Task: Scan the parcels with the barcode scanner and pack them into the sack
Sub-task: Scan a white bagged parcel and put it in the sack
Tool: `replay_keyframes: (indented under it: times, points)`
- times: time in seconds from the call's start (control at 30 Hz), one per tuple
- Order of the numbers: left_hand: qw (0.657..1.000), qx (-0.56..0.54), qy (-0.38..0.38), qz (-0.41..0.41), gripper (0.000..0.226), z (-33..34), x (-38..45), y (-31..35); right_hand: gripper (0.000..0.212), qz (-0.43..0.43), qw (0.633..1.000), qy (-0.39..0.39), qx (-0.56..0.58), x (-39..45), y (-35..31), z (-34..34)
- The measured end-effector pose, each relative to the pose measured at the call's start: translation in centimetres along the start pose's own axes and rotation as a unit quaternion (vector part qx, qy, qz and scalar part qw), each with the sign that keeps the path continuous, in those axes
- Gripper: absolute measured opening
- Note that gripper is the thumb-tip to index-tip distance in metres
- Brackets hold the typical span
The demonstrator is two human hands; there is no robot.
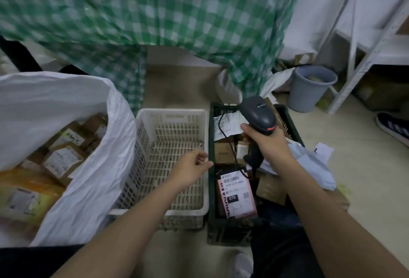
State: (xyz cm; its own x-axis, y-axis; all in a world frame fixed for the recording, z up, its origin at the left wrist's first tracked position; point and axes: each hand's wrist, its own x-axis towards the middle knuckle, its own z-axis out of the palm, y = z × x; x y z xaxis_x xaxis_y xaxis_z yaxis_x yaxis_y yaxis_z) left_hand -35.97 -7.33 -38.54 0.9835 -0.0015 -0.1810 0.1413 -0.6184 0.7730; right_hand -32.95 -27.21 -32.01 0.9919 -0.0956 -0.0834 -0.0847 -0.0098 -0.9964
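While I watch from my end: parcels wait in the dark crate (212,167) at 5 o'clock of centre, a pink-labelled parcel (238,196) lying nearest me with its barcode face up.
Scanner: my right hand (269,145) has its fingers wrapped round the barcode scanner (257,115), held above the crate's far end, head pointing away from me.
Left hand (191,167): holds nothing, fingers loosely curled, over the white basket (172,114) and close to the crate's left wall.
Sack: the white sack (88,167) stands at 9 o'clock, mouth agape, brown boxes (64,160) already inside.
Risk, cord: the scanner's black cord (230,145) trails down among the parcels; I judge a lifted parcel could snag it.
Risk, scan: the head seems aimed past the pink label, so a read could miss.
Risk, carry: the basket sits between crate and sack, so a parcel must pass over it and might drop in.
Around: green checked cloth (177,16) at 12 o'clock, grey bin (309,87) and white shelving (376,45) at 2 o'clock, a shoe (391,127) at 3 o'clock.
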Motion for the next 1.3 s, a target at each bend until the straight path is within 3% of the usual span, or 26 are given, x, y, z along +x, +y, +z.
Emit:
replay_keyframes:
  times: [0.17,0.3,0.43,0.53,0.67,0.77,0.87,0.97,1.1,1.2,1.3]
  points:
    - [0.991,0.085,-0.103,0.011,0.05,6.5,2.9,-1.2,0.013,0.002,0.999,0.005,0.043,1.1,1.4,-1.9]
    - [0.951,0.25,-0.182,-0.028,0.086,9.2,5.1,-2.1,0.014,0.01,0.999,-0.008,0.037,2.1,1.8,-1.9]
    - [0.954,0.241,-0.178,-0.03,0.057,9.9,6.5,-1.8,0.01,0.014,0.999,-0.026,0.031,3.3,1.9,-2.1]
    - [0.943,0.268,-0.195,-0.013,0.054,9.8,6.7,-1.8,0.012,0.022,0.999,-0.017,0.02,3.9,2.2,-2.3]
    - [0.965,0.201,-0.165,0.015,0.051,9.0,6.5,-1.9,0.009,0.02,1.0,-0.001,0.006,3.9,2.1,-2.1]
    - [0.984,0.089,-0.156,0.011,0.064,7.9,5.6,-1.4,0.011,0.007,1.0,0.0,0.002,3.4,1.3,-2.1]
    - [0.995,0.006,-0.099,-0.008,0.081,5.1,4.3,-0.2,0.009,-0.013,1.0,0.011,0.023,2.9,-0.2,-2.0]
    - [0.996,-0.048,-0.057,-0.039,0.09,0.9,2.6,0.1,0.007,-0.032,0.993,0.019,0.113,2.3,-1.6,-1.3]
    - [0.994,-0.086,0.013,-0.066,0.084,-4.8,0.0,-1.8,0.011,-0.021,0.97,0.035,0.24,1.7,-2.5,0.6]
    - [0.989,-0.109,0.063,-0.082,0.077,-8.2,-2.1,-3.2,0.017,-0.033,0.988,0.04,0.143,1.6,-2.2,2.5]
    - [0.981,-0.13,0.113,-0.086,0.073,-10.3,-3.3,-4.7,0.013,-0.04,0.998,-0.041,-0.006,0.7,-1.0,5.3]
